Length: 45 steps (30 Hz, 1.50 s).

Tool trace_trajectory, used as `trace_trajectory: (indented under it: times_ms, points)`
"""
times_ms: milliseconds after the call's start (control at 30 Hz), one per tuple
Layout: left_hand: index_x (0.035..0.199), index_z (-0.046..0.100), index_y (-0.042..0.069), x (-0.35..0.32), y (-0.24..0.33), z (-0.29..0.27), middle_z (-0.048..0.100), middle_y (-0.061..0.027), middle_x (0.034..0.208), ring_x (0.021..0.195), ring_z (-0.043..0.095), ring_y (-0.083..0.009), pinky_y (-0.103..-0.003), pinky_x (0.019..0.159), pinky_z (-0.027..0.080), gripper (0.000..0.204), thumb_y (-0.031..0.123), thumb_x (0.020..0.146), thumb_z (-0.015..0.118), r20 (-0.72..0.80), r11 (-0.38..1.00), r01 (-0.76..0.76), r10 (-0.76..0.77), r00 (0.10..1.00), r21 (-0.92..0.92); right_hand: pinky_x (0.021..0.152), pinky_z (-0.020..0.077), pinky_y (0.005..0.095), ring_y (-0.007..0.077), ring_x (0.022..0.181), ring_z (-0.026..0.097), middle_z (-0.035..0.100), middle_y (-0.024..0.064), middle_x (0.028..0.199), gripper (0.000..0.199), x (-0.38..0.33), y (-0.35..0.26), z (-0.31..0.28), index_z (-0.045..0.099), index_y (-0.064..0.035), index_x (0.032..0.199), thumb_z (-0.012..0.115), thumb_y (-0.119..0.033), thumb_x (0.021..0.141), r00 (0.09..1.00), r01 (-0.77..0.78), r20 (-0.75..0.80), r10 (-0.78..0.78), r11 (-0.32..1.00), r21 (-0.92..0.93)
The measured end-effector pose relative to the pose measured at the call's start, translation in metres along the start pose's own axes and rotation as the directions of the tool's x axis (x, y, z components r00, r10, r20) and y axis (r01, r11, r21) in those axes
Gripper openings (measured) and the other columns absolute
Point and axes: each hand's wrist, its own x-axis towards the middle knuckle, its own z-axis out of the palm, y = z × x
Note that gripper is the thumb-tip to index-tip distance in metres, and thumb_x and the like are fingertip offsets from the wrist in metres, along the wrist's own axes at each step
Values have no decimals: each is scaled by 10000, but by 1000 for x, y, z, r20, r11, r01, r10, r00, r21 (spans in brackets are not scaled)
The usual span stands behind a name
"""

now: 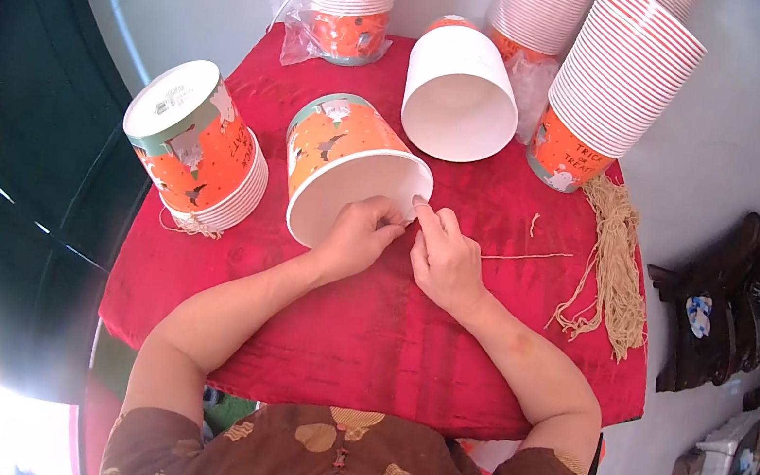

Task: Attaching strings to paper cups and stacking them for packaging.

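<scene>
An orange paper bucket [349,132] with a printed pattern lies tipped on the red cloth, its white mouth facing me. At the right side of its rim, both my hands meet. My left hand [363,233] reaches across the mouth with its fingers pinched together; what lies between the tips is too small to make out. Fingers of my right hand [448,259] are closed on the rim. A thin strand of twine [529,256] runs rightward over the cloth from behind my right hand; its other end is hidden.
Upside down at the left stands a short stack of orange buckets [202,147], twine by its rims. Behind lies a white-sided bucket [461,92]. Tall nested stacks [622,67] line the back, some in clear plastic. A twine bundle [613,272] hangs over the right edge.
</scene>
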Motion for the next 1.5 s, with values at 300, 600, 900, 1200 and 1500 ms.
trace_trajectory:
  times_ms: [300, 600, 900, 1200, 1500]
  points:
    - [889, 615, -17, 6, -7, -8, 642, -78, 779, 718, 577, -148, -326, 664, 482, 84, 50, 867, 659, 159, 986, 141, -126, 979, -90, 604, 528, 435, 354, 707, 634, 602, 164, 894, 333, 3, 13, 6, 582, -19, 1215, 583, -32, 882, 996, -89, 20, 87, 957, 276]
    - [889, 568, 11, 4, -10, -12, 565, -7, 774, 709, 523, -87, -250, 632, 445, 45, 33, 915, 598, 231, 992, 93, -70, 970, -90, 654, 517, 353, 273, 746, 649, 624, 163, 919, 285, 2, 11, 4, 611, 17, 1159, 590, 28, 875, 990, -127, 95, 104, 949, 290]
    - [872, 588, -9, 5, -6, -12, 630, -74, 799, 766, 575, -145, -322, 698, 479, 81, 55, 877, 637, 214, 985, 140, -115, 970, -103, 566, 512, 439, 344, 685, 636, 592, 129, 844, 111, 2, 13, 9, 579, -51, 942, 651, -52, 858, 996, -82, 43, 74, 966, 243]
    - [907, 569, -25, 8, 1, -8, 620, -81, 780, 680, 591, -144, -307, 608, 487, 113, 81, 923, 606, 160, 979, 174, -156, 975, -105, 566, 510, 439, 347, 695, 635, 597, 127, 841, 104, 2, 13, 8, 569, -35, 891, 664, -62, 858, 997, -75, 24, 72, 970, 232]
    - [868, 543, -15, 10, 6, -10, 614, -66, 757, 628, 580, -119, -287, 562, 476, 102, 65, 923, 577, 162, 950, 229, -197, 967, -212, 560, 491, 380, 286, 665, 627, 595, 116, 792, 88, 3, 9, 5, 600, -18, 858, 677, 3, 822, 998, -68, 7, 70, 951, 302]
